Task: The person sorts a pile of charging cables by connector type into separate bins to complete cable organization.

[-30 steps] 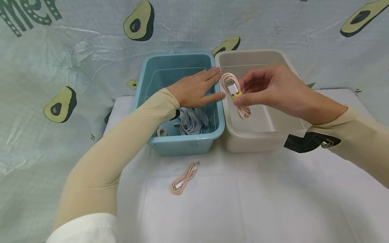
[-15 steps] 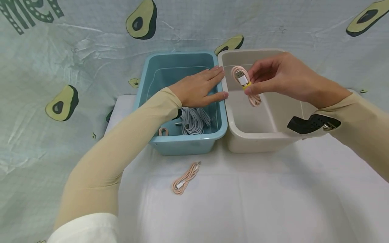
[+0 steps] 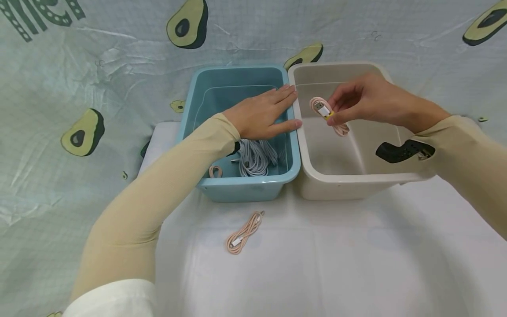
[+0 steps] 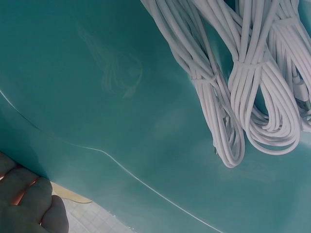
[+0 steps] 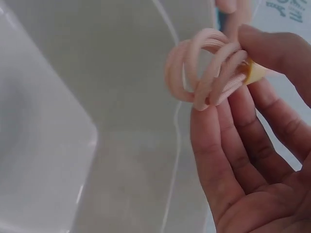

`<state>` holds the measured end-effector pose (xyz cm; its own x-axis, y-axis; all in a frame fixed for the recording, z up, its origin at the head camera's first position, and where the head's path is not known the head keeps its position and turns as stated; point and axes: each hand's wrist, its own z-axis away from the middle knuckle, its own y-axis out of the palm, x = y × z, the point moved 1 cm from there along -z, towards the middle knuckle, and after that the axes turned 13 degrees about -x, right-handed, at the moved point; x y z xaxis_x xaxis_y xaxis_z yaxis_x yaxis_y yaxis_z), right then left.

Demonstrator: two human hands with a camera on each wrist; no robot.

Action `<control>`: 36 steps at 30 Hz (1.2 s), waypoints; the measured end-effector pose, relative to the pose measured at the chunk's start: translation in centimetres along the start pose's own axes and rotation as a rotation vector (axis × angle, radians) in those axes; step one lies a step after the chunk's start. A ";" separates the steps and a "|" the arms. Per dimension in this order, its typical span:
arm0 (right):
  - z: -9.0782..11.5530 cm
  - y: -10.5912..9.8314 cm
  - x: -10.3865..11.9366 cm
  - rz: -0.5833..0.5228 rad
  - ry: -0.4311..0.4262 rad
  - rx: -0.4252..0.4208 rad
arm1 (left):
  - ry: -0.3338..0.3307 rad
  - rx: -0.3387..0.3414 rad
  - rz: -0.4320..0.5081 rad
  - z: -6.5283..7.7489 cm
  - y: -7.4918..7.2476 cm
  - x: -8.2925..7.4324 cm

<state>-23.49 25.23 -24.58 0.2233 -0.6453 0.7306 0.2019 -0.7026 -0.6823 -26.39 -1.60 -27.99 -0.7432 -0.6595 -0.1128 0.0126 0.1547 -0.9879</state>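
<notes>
My right hand [image 3: 366, 101] pinches a coiled pink USB cable [image 3: 322, 110] with a yellow tie, held over the beige bin [image 3: 356, 178]. In the right wrist view the cable's loops [image 5: 209, 68] stand out past the thumb and fingertips. My left hand [image 3: 263, 114] lies with straight fingers across the blue bin [image 3: 245, 179], its fingertips at the rim where the two bins meet. Several bundled white cables [image 3: 255, 158] and a small pink cable coil [image 3: 215, 171] lie in the blue bin, partly hidden by the left arm. The left wrist view shows the white bundles [image 4: 262, 97] up close.
Another coiled pink cable [image 3: 244, 233] lies on the white tablecloth [image 3: 317, 264] in front of the blue bin. Behind the bins hangs a pale curtain [image 3: 130, 53] printed with avocados. Both bins stand side by side at the back of the table.
My right hand has carried the pink USB cable to the right, from near the bins' shared edge to over the beige bin. The left hand stays at the rim.
</notes>
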 end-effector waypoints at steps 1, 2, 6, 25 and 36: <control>-0.1 0.1 -0.2 0.002 0.005 0.011 | 0.001 -0.002 0.000 0.0 0.0 0.0; -0.2 0.2 -0.3 0.009 0.008 0.019 | 0.002 -0.003 0.001 0.0 0.0 -0.1; -0.3 0.6 -0.7 0.055 0.026 0.053 | 0.010 -0.010 -0.001 -0.1 -0.2 -0.2; -0.4 1.9 -2.1 0.178 0.074 0.214 | -0.002 -0.010 0.003 0.0 -0.2 -0.1; -0.3 2.0 -1.6 0.174 0.090 0.208 | -0.012 0.003 0.007 0.1 -0.1 0.0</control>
<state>-23.77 24.80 -27.11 0.1875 -0.7814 0.5952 0.3613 -0.5086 -0.7815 -26.33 -1.72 -27.89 -0.7351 -0.6670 -0.1212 0.0203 0.1571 -0.9874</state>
